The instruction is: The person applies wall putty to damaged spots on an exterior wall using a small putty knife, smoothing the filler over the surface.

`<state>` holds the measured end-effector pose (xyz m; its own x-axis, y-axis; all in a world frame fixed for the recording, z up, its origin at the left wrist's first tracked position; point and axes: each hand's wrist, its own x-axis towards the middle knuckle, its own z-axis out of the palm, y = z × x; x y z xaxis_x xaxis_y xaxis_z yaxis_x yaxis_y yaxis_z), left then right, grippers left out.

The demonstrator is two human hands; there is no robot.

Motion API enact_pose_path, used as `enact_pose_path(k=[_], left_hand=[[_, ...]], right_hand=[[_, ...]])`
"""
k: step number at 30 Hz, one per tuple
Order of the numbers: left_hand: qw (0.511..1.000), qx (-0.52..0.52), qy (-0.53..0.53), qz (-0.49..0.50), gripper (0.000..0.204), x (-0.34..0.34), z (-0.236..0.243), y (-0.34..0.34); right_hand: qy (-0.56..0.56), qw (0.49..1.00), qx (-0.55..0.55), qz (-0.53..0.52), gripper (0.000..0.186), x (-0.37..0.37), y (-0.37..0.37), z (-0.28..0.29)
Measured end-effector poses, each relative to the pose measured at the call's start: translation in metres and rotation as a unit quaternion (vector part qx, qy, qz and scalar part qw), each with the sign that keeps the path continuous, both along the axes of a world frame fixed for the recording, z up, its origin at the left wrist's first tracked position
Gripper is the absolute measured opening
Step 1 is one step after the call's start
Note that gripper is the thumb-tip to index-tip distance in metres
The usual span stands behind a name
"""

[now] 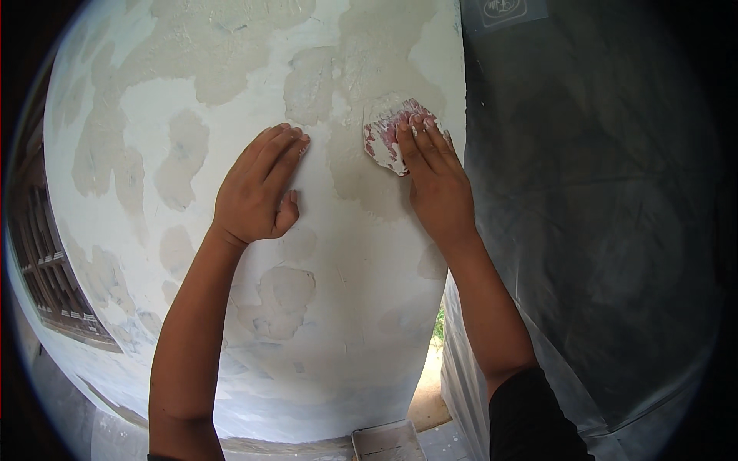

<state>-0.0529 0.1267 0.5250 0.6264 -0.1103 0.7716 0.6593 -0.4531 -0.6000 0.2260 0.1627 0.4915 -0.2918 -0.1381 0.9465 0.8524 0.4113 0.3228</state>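
A white wall point(361, 276) with many beige-grey patches of filler fills most of the view. My left hand point(257, 184) rests against it, fingers stretched out and thumb bent, with nothing seen in it. Up and to the right, my right hand point(438, 173) presses a flat, red-and-white, putty-smeared piece point(380, 138) to the wall. Its fingers lie over the piece's right side; the thumb is hidden. What kind of tool this piece is cannot be made out. White putty sticks to those fingertips, and a broad beige patch point(350, 177) lies beside the piece.
The wall ends at a vertical edge just right of my right hand. Beyond it hangs a dark sheet point(600, 192), with clear plastic point(480, 369) below. A shallow tray point(388, 443) sits at the wall's foot. Dark wooden slats point(50, 253) are at far left.
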Motion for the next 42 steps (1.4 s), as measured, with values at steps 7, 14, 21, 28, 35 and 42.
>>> enact_pose_path(k=[7,14,21,28,35,42], left_hand=[[1.000,0.003,-0.002,0.013,0.060,-0.003,-0.001,-0.001],[1.000,-0.005,-0.002,0.011,0.061,-0.003,-0.001,-0.001],[1.000,0.002,-0.006,0.006,0.062,-0.003,-0.001,0.000],[1.000,0.009,-0.011,0.002,0.062,-0.004,-0.001,0.000],[1.000,0.006,-0.011,0.003,0.062,-0.001,0.000,0.002],[1.000,0.011,-0.006,0.009,0.062,-0.002,-0.001,-0.001]], right_hand=[[0.022,0.999,0.025,0.026,0.056,0.010,0.004,-0.024],[-0.019,0.999,0.001,0.027,0.058,0.007,0.007,-0.004],[0.015,0.998,0.028,0.060,0.062,0.023,0.014,-0.006],[-0.028,0.998,-0.004,0.049,0.063,0.032,0.015,-0.012],[-0.031,0.997,0.026,0.067,0.060,0.028,0.017,0.015],[0.010,0.998,0.030,0.059,0.061,0.038,0.022,-0.027]])
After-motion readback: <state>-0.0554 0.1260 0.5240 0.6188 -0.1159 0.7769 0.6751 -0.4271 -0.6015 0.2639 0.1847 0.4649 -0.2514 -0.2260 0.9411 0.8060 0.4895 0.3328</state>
